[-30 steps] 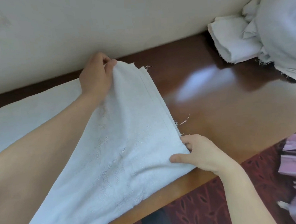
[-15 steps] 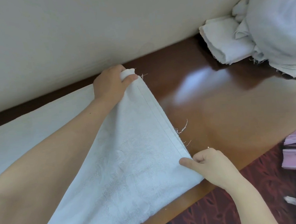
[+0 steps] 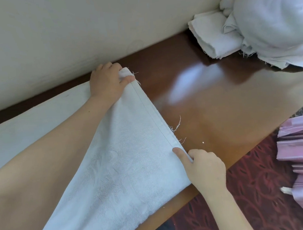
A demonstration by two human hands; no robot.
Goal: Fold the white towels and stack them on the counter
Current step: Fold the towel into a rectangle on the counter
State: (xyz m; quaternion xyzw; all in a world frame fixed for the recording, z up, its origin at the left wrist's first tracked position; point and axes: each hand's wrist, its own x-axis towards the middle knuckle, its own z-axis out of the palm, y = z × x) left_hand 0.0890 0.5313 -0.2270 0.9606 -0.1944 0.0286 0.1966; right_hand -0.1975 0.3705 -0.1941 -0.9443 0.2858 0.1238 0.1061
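White terry towel is lying doubled on the tabletop while you are pulling its hemmed edge further right than a second ago, the fingers of your left hand pinching the far corner and those of your right hand pinching the near corner, tightening this fold.

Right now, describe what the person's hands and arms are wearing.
Nothing: the left hand and right hand are bare, with no gloves, rings or watch showing. The left forearm and right forearm are bare too, no sleeve in view.
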